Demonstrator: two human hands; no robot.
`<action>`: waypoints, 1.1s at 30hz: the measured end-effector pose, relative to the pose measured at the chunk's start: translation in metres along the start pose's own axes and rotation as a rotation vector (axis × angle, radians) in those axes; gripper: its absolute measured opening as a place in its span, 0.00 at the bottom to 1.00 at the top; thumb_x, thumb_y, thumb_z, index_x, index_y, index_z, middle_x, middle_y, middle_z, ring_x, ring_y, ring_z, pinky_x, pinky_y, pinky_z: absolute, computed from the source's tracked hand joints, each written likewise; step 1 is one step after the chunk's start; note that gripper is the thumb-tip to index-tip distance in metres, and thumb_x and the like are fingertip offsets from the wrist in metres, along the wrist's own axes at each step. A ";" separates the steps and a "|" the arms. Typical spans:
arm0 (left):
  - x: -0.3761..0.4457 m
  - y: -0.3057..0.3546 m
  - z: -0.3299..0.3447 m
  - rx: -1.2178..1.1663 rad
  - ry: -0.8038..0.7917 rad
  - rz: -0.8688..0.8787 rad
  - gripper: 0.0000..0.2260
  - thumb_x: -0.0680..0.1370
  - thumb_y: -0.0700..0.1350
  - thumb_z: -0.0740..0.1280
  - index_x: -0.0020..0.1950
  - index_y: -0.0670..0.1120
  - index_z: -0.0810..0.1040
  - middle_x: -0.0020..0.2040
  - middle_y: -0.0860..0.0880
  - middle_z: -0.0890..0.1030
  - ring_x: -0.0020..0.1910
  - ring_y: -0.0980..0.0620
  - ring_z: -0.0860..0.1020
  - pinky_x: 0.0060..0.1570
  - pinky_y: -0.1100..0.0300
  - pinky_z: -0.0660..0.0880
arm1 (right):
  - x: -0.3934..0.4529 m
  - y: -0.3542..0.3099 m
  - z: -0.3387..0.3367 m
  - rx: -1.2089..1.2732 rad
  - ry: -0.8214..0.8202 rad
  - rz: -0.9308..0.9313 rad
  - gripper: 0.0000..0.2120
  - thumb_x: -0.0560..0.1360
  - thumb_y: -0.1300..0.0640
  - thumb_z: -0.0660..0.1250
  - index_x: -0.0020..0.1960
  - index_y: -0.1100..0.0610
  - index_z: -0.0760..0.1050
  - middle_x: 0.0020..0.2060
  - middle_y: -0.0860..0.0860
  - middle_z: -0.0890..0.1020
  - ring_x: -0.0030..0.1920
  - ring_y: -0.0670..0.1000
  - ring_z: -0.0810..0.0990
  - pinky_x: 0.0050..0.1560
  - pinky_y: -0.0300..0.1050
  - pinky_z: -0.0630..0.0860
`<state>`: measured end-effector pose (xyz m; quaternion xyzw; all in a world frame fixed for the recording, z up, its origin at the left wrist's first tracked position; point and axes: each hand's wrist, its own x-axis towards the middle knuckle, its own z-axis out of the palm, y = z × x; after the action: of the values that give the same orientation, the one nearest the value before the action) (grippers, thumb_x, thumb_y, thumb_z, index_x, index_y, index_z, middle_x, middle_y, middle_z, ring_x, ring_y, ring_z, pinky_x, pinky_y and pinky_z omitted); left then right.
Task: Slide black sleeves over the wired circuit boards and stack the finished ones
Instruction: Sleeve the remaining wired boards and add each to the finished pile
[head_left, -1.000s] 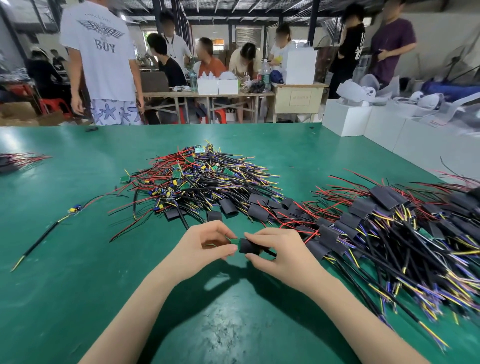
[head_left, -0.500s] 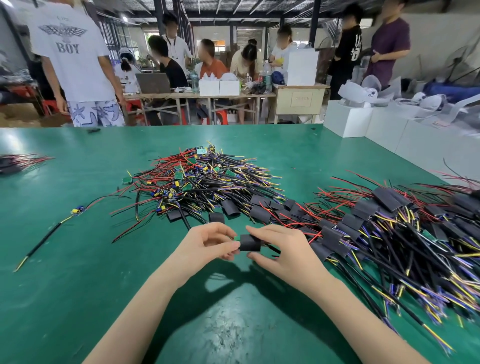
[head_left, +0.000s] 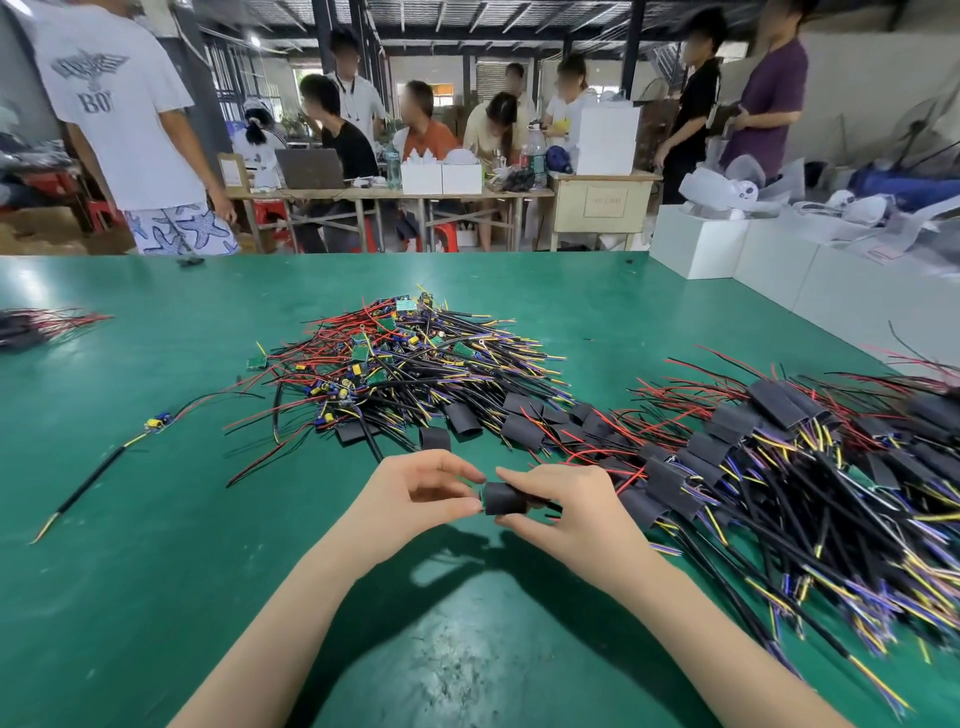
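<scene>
A wide green matte work table (head_left: 156, 545) fills my view, with white cardboard boxes (head_left: 737, 260) along its far right edge and people around wooden tables behind. On it lie a heap of bare wired circuit boards (head_left: 395, 358) in the middle and a stack of black-sleeved ones (head_left: 779, 457) at right. Just above the table, my right hand (head_left: 566, 512) pinches a short black tubular sleeve (head_left: 503, 498), while my left hand (head_left: 415, 491) pinches the green board end at its mouth.

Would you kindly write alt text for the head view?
Two bare hands, left hand and right hand, hold a black sleeve over a green table, between a pile of unsleeved wired boards and sleeved ones.
</scene>
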<state>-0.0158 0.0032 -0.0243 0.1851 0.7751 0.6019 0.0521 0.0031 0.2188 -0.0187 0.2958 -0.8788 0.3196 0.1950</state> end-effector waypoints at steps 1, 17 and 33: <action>0.000 -0.001 0.000 -0.012 -0.009 -0.014 0.09 0.72 0.39 0.75 0.48 0.50 0.83 0.42 0.47 0.86 0.39 0.54 0.81 0.45 0.66 0.76 | 0.000 0.000 0.000 0.005 -0.004 -0.004 0.18 0.70 0.54 0.75 0.58 0.56 0.81 0.41 0.50 0.84 0.40 0.48 0.80 0.46 0.44 0.76; 0.000 -0.002 0.006 -0.211 -0.140 -0.054 0.07 0.71 0.41 0.74 0.49 0.48 0.84 0.40 0.47 0.82 0.38 0.51 0.79 0.45 0.64 0.76 | 0.000 0.000 0.001 -0.262 -0.111 0.217 0.24 0.66 0.32 0.63 0.34 0.54 0.72 0.26 0.50 0.74 0.31 0.52 0.69 0.35 0.46 0.68; -0.006 0.006 0.013 -0.160 -0.349 -0.004 0.13 0.72 0.42 0.74 0.56 0.47 0.81 0.54 0.47 0.82 0.54 0.52 0.79 0.56 0.61 0.74 | -0.003 -0.009 0.008 0.285 -0.185 0.312 0.44 0.71 0.63 0.66 0.78 0.47 0.44 0.25 0.48 0.72 0.27 0.44 0.65 0.30 0.35 0.63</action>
<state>-0.0051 0.0137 -0.0233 0.2802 0.7044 0.6203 0.2015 0.0096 0.2089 -0.0217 0.2089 -0.8740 0.4384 0.0178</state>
